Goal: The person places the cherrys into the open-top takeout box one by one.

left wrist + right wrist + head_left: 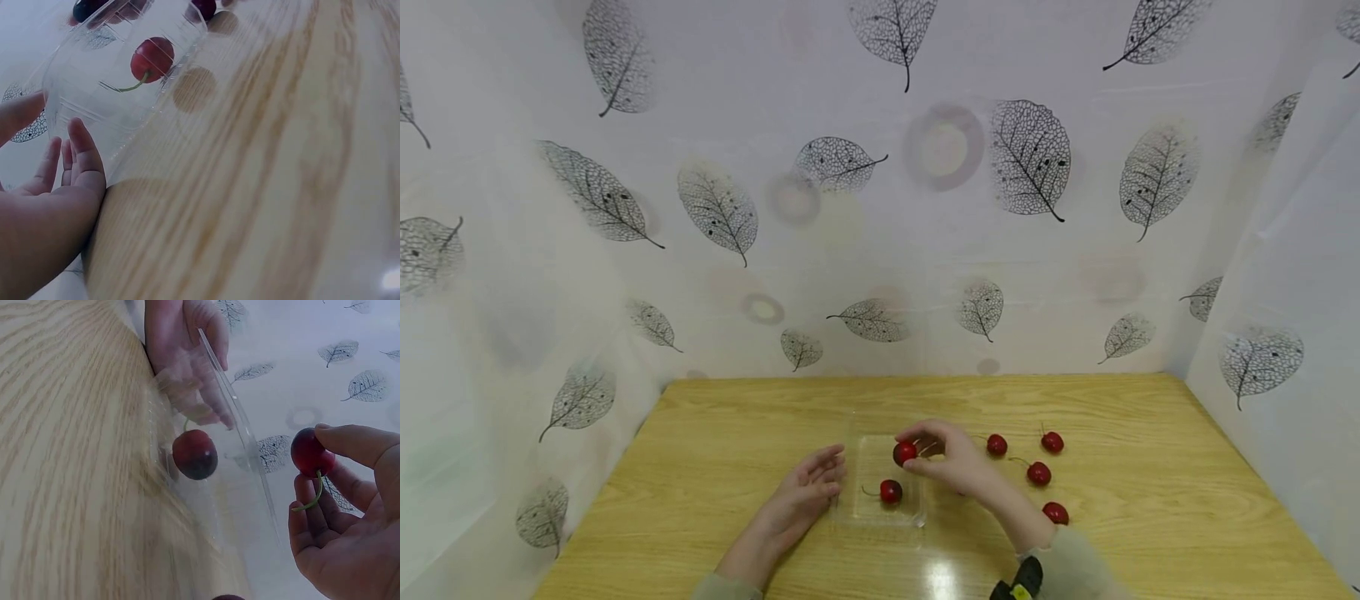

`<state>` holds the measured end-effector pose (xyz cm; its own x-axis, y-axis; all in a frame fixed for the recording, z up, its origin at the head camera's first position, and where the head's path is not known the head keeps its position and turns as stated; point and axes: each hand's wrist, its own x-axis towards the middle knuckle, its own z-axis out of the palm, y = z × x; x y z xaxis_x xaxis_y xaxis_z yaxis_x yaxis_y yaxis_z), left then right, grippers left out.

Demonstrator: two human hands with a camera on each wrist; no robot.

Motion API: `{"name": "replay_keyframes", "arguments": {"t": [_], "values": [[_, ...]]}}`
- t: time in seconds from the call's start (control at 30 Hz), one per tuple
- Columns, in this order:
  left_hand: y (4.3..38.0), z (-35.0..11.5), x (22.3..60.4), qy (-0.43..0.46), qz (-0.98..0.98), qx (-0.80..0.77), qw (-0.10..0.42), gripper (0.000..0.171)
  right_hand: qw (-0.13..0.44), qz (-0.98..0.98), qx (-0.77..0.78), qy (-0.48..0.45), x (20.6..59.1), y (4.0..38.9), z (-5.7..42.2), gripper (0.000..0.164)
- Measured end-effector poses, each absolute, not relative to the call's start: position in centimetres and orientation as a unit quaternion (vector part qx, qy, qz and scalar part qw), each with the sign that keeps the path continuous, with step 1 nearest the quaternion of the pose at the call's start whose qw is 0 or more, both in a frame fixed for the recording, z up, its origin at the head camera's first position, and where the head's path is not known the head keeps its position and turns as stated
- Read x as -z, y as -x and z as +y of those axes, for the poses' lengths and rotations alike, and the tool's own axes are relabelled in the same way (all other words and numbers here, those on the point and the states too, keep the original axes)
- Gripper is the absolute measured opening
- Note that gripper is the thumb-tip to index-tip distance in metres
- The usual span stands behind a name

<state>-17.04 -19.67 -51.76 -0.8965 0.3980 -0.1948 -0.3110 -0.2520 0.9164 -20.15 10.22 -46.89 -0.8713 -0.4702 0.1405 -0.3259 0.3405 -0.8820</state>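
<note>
A clear plastic box (880, 523) stands on the wooden table, with one dark red cherry (891, 492) lying inside, its green stem visible in the left wrist view. Over the box's right part, my right hand (955, 462) pinches a second cherry (310, 452) between thumb and fingertips; that stem hangs toward the palm. My left hand (801, 500) is beside the box's left wall, fingers loosely extended and holding nothing. In the left wrist view its fingertips (81, 134) are close to the clear wall; whether they touch it is hard to tell.
Several loose cherries lie right of the box: one (997, 445) just beyond my right hand, others (1052, 442) farther right, and one (1056, 512) near my right forearm. A pale leaf-patterned sheet (880, 250) rises behind the table (715, 433) and along both sides.
</note>
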Motion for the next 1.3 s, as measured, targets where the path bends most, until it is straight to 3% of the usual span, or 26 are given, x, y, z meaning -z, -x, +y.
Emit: {"name": "replay_keyframes", "arguments": {"t": [0.6,1.3], "values": [[17.3,-19.3,51.5,-0.018,0.609,-0.765,0.21,0.073,0.074,0.817,0.512,0.256,47.8,19.7,7.7,0.031],[17.5,-19.8,50.6,-0.04,0.631,-0.73,0.259,0.078,0.036,0.838,0.462,0.286,47.8,19.3,7.1,0.03]]}}
